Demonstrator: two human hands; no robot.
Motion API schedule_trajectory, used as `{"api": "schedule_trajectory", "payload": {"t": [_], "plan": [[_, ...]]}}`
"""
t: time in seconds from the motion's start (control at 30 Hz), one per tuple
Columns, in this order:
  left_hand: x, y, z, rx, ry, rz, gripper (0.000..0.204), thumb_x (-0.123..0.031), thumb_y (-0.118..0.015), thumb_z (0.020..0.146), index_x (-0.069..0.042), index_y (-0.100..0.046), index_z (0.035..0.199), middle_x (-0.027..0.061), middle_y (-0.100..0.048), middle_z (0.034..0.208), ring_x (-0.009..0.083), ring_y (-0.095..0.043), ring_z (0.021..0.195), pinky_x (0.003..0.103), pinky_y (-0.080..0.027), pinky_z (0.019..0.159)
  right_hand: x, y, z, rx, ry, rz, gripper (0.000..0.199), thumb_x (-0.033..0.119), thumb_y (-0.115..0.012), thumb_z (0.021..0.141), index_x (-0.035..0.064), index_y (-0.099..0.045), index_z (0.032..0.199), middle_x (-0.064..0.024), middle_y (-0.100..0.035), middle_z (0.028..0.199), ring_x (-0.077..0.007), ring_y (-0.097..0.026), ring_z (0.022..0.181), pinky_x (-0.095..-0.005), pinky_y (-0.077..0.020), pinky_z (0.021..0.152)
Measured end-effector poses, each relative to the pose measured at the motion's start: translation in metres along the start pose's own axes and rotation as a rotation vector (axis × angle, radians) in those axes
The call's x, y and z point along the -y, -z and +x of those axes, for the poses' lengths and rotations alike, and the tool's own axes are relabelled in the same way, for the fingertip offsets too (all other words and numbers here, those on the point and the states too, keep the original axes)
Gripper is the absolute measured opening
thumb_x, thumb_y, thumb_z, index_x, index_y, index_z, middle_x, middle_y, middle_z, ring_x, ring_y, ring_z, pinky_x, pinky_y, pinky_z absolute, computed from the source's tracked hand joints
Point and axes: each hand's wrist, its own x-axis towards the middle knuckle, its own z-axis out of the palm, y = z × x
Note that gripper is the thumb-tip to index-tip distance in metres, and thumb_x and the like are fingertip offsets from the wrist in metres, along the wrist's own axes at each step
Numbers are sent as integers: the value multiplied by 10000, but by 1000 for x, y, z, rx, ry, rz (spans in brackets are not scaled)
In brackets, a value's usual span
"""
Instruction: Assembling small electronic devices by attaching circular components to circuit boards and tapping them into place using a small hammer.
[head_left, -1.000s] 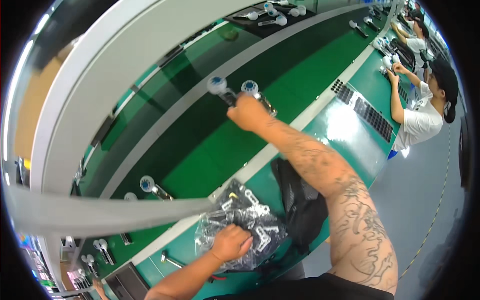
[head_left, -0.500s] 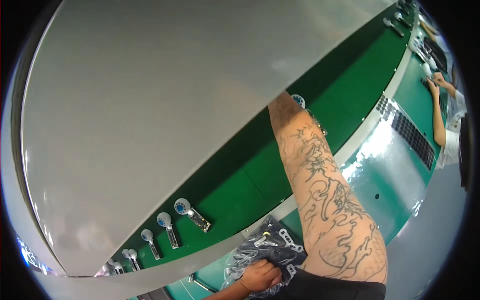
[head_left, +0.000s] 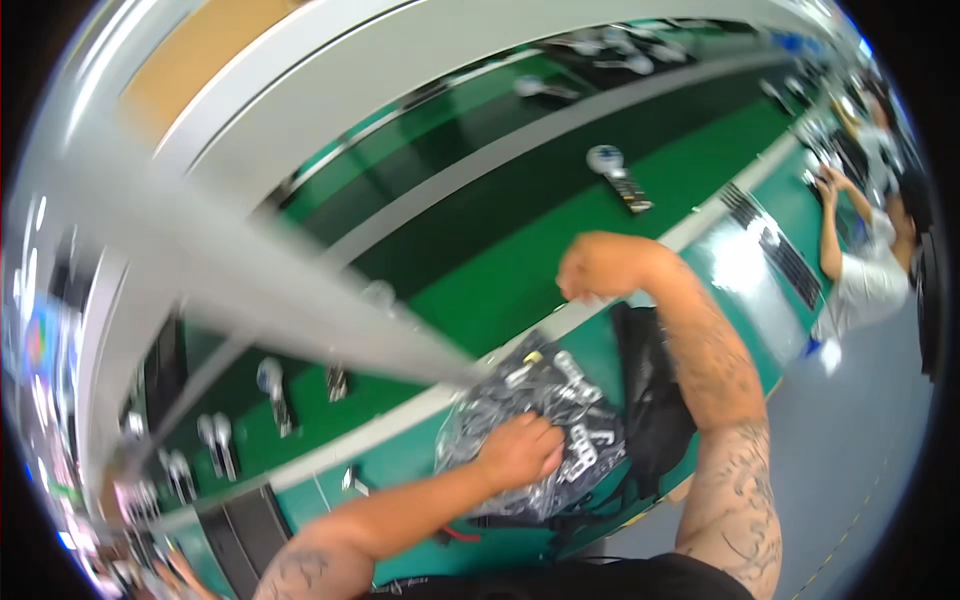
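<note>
My left hand (head_left: 520,450) is closed and rests on a clear plastic bag (head_left: 470,425) full of small white and black parts. Whatever its fingers hold is hidden. Bent at the wrist, my right hand (head_left: 605,268) hovers over the near rail of the green conveyor belt (head_left: 480,300). Its fingers are curled in, slightly blurred, and I cannot make out anything in them. Beyond it on the belt lies a handheld device (head_left: 618,178) with a round white head and a dark handle. A black bag (head_left: 655,400) sits beside the plastic one.
A blurred grey bar (head_left: 330,310) crosses the left half. Similar devices (head_left: 273,395) lie along the belt at left. A shiny sheet with a black grid (head_left: 780,260) lies at right, near a co-worker (head_left: 868,270). A dark tray (head_left: 240,540) stands at lower left.
My right hand has come back from under the large grey panel toward me. My view has shifted, so the panel no longer covers the belt. My left hand stays on the plastic bag.
</note>
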Motion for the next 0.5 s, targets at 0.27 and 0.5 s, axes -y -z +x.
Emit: {"api": "schedule_trajectory", "payload": {"t": [0.27,0.5], "plan": [[-3,11,-19,74,-56,-17,330,-362,-731,914,-101,-662,1103,124,-659,1073,362,-633,1040,488,-527,910,180,-111,-91,163,462,-214,116,93,-755,860,38,-775,960,-56,-726,788,-218,-585,615,-326,-481,615],[31,174,-239,-116,86,10,326,-229,-776,868,-81,-691,1145,109,-704,1046,336,-669,1003,459,-540,899,250,-314,-115,-352,430,-200,192,57,-754,837,24,-789,1022,-89,-726,838,-243,-626,707,-320,-507,673]]}}
